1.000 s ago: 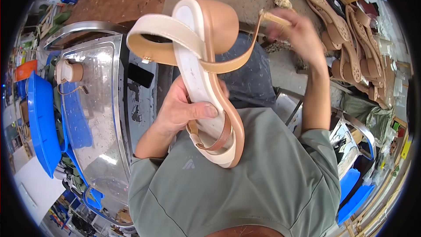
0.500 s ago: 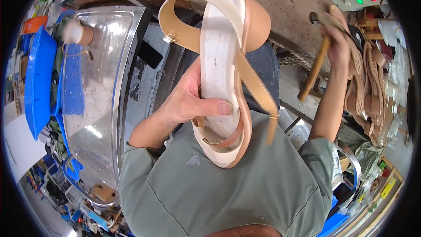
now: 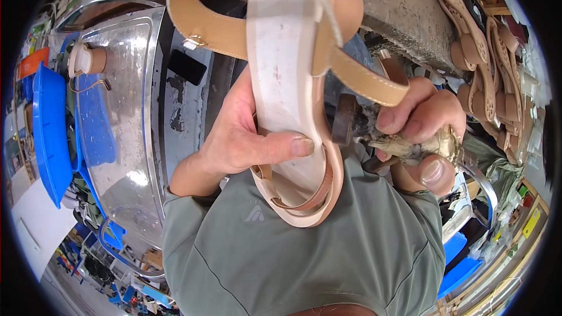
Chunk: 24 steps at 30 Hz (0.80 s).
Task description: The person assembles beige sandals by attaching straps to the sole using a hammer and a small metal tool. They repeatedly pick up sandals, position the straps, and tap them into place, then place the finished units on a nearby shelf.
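Observation:
A beige and tan sandal (image 3: 284, 76) is held up before my chest, its heel end away from me and its toe toward me. My left hand (image 3: 246, 134) grips it from the left, the thumb lying across the pale insole. The tan ankle strap (image 3: 205, 26) hangs loose in curves on both sides. Just right of the sandal, my right hand (image 3: 427, 129) is closed round a hammer (image 3: 348, 119) close to its head, over a dirty yellowish wrapping. The dark hammer head is very near the sandal's side edge; contact cannot be made out. The hammer's wooden handle is mostly hidden.
On the left, another sandal (image 3: 88, 61) rests on a metal-framed clear tray (image 3: 132, 158), beside a blue bin (image 3: 50, 134). A black phone (image 3: 187, 67) lies right of the tray. A worn bench (image 3: 404, 11) crosses the back; several heeled soles (image 3: 477, 52) hang at the right.
My right hand has brought the hammer from the far right over the bench in to the sandal's right side. The sandal has shifted slightly left and its strap has swung.

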### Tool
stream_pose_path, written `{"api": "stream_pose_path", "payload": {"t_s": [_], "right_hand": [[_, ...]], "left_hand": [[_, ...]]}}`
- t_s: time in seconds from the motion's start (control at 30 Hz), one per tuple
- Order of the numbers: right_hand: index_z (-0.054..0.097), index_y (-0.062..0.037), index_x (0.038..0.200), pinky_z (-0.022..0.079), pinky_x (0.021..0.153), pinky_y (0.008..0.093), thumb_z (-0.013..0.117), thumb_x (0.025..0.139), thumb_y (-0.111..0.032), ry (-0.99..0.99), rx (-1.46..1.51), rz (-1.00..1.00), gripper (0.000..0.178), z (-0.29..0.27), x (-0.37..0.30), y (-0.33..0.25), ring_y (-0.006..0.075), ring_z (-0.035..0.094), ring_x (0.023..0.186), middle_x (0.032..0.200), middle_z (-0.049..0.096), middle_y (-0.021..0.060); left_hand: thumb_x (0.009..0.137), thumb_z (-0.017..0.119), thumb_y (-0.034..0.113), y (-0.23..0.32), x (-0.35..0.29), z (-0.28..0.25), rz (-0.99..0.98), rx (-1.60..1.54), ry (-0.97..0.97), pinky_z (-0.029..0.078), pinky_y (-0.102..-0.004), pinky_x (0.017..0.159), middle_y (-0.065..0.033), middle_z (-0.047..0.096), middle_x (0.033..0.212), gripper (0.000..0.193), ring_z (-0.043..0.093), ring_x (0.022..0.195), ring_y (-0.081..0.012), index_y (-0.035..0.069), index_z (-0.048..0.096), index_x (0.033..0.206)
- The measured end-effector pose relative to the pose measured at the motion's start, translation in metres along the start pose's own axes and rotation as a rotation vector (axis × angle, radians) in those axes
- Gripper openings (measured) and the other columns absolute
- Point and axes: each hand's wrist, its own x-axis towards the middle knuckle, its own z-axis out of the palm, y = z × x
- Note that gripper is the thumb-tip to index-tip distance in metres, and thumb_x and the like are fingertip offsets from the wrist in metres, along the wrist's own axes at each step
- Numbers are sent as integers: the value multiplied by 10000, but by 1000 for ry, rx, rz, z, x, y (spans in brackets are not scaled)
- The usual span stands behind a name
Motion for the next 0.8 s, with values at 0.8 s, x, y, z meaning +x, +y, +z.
{"api": "stream_pose_path", "payload": {"t_s": [0.8], "right_hand": [[552, -59, 859, 410, 688, 344, 675, 730, -267, -139, -141, -18, 274, -1, -18, -10, 223, 550, 717, 828, 622, 143]], "left_hand": [[505, 878, 240, -16, -6, 6, 40, 9, 245, 450, -235, 617, -88, 503, 927, 1004, 558, 756, -159, 34, 307, 1305]]}}
